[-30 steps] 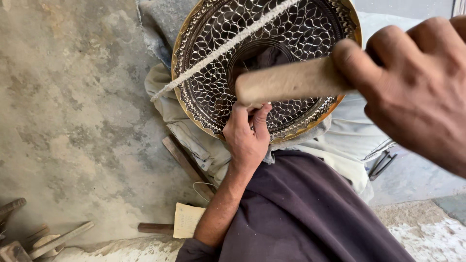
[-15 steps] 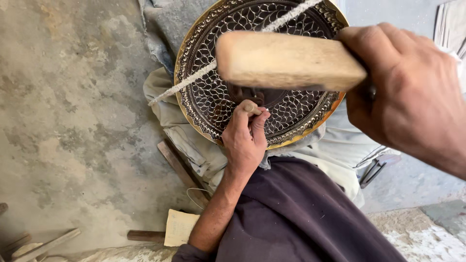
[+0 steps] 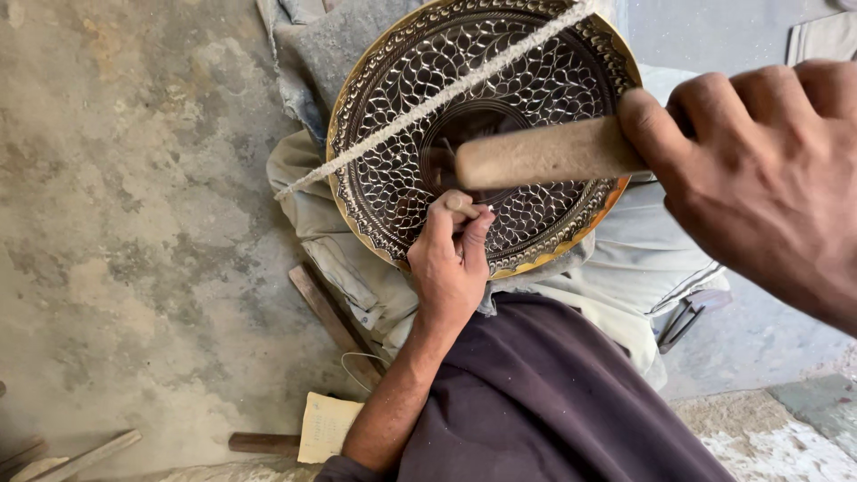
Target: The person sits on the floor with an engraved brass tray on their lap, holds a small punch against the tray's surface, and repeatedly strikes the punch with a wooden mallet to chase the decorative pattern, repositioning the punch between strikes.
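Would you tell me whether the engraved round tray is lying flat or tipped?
Cannot tell; the engraved round tray rests on cloth, seen face-on.

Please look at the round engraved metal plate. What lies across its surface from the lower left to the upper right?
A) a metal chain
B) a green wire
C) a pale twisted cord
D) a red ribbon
C: a pale twisted cord runs diagonally over the engraved plate, above the left hand and beside the wooden tool held in the right hand.
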The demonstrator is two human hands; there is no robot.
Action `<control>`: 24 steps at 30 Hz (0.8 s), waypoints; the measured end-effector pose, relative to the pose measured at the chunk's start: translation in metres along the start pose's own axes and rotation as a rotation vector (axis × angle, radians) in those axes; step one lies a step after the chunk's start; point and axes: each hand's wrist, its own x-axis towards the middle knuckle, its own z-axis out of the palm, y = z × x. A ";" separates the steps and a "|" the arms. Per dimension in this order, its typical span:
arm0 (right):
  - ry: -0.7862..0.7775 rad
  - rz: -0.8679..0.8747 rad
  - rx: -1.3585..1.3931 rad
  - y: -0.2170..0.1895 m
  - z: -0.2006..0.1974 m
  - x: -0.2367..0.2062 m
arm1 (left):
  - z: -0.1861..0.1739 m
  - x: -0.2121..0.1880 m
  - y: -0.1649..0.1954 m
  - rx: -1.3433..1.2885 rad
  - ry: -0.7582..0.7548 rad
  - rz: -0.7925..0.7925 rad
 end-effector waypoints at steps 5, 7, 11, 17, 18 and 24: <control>0.003 0.118 0.464 0.003 -0.006 0.014 | 0.005 -0.001 0.000 0.039 0.051 0.076; -0.071 0.295 0.958 0.001 -0.009 0.016 | 0.005 -0.001 -0.002 0.069 0.033 0.079; 0.078 0.032 0.432 0.003 -0.007 0.017 | 0.003 -0.002 -0.004 0.182 0.025 0.115; 0.125 -0.017 0.413 0.005 -0.014 0.028 | 0.001 -0.002 -0.006 0.149 0.001 0.069; 0.141 -0.042 0.347 0.005 -0.021 0.031 | 0.001 -0.002 -0.006 0.137 0.003 0.075; 0.097 0.207 0.907 -0.003 -0.049 0.048 | 0.001 0.000 -0.008 0.122 0.005 0.105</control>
